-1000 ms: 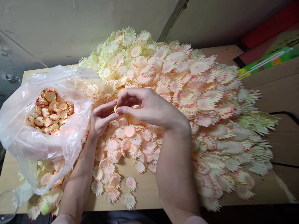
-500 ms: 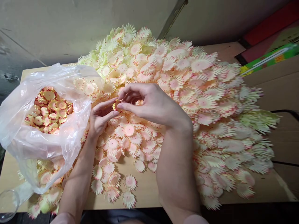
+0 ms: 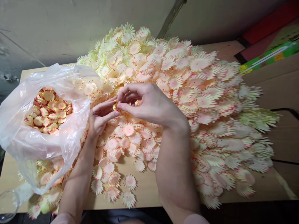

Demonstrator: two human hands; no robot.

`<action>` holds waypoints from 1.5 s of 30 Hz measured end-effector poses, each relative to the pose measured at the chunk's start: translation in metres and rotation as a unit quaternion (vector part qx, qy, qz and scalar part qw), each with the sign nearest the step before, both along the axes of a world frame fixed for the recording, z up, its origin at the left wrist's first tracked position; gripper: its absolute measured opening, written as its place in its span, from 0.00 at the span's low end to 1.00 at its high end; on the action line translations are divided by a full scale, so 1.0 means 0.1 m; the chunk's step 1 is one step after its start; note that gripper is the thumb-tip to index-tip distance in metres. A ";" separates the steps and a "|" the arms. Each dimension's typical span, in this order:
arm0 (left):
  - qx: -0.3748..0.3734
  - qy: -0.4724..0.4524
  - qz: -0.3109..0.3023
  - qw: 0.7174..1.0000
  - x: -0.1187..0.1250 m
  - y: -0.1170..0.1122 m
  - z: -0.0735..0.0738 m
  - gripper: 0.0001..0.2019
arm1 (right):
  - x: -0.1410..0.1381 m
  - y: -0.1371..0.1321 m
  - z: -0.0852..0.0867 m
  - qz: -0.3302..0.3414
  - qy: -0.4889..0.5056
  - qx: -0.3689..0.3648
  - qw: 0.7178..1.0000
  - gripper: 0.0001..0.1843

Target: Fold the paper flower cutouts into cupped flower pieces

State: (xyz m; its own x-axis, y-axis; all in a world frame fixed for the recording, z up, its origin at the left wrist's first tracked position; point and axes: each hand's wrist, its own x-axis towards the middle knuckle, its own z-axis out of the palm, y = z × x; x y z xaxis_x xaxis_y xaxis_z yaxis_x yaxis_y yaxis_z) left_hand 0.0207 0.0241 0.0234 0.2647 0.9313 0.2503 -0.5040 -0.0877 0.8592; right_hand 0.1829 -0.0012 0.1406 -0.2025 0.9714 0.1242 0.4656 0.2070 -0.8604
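Small yellow piece (image 3: 114, 106) located between the two hands, over the pile of petalled discs (image 3: 198, 84); curved edge visible, remainder hidden by fingers. Right hand (image 3: 149, 102) narrow, thumb and forefinger pinching the piece; left hand (image 3: 97, 118) half cupped, its grip cannot be told. Pose practically unchanged from half a second ago. Plastic bag (image 3: 78, 116) beside left wrist; bare tabletop (image 3: 146, 191) between forearms, reaching the front edge

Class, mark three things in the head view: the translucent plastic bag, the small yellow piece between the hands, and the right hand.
Translucent plastic bag (image 3: 44, 147): head view, wall below its opening.
Small yellow piece (image 3: 114, 106): head view, its visible edge.
Right hand (image 3: 150, 104): head view, back of the hand.
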 end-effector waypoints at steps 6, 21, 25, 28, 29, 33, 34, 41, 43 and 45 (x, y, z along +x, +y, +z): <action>-0.034 0.012 0.003 0.999 0.00 -0.01 0.02 0.19 | -0.01 0.01 -0.01 -0.008 0.005 0.000 1.000 0.03; -0.025 0.033 0.001 0.999 0.00 -0.03 0.05 0.19 | -0.01 0.02 -0.03 -0.007 0.015 0.010 1.000 0.05; -0.030 0.017 0.003 0.999 0.01 -0.02 0.04 0.19 | -0.01 0.03 -0.04 -0.005 0.014 0.013 1.000 0.05; -0.019 0.005 0.000 1.000 0.00 0.00 0.02 0.19 | -0.01 0.03 -0.05 -0.008 0.009 0.020 1.000 0.05; -0.016 0.001 0.001 1.000 0.00 0.00 0.01 0.18 | 0.00 0.03 -0.06 -0.010 0.007 0.024 1.000 0.05; -0.019 0.003 0.023 1.000 0.00 0.01 0.02 0.15 | 0.00 0.05 -0.06 -0.019 -0.003 0.038 0.999 0.06; -0.021 0.004 0.030 0.999 0.00 0.01 0.02 0.14 | 0.00 0.05 -0.06 -0.022 -0.007 0.041 0.999 0.06; -0.056 -0.015 0.071 0.996 0.01 0.00 0.07 0.16 | 0.07 0.06 -0.07 -0.069 -0.023 0.077 0.994 0.07; -0.076 -0.017 0.076 0.994 0.01 0.00 0.07 0.15 | 0.09 0.06 -0.07 -0.079 -0.020 0.082 0.993 0.07; -0.091 -0.019 0.080 0.992 0.01 0.00 0.06 0.16 | 0.11 0.06 -0.07 -0.083 -0.022 0.087 0.993 0.06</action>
State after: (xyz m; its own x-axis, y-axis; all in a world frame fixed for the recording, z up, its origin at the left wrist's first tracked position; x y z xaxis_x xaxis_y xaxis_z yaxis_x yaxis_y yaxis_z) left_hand 0.0214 0.0245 0.0297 0.1027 0.9915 0.0804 -0.5279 -0.0142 0.8492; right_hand 0.1934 0.0049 0.1337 -0.0500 0.9567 0.2867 0.5412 0.2673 -0.7973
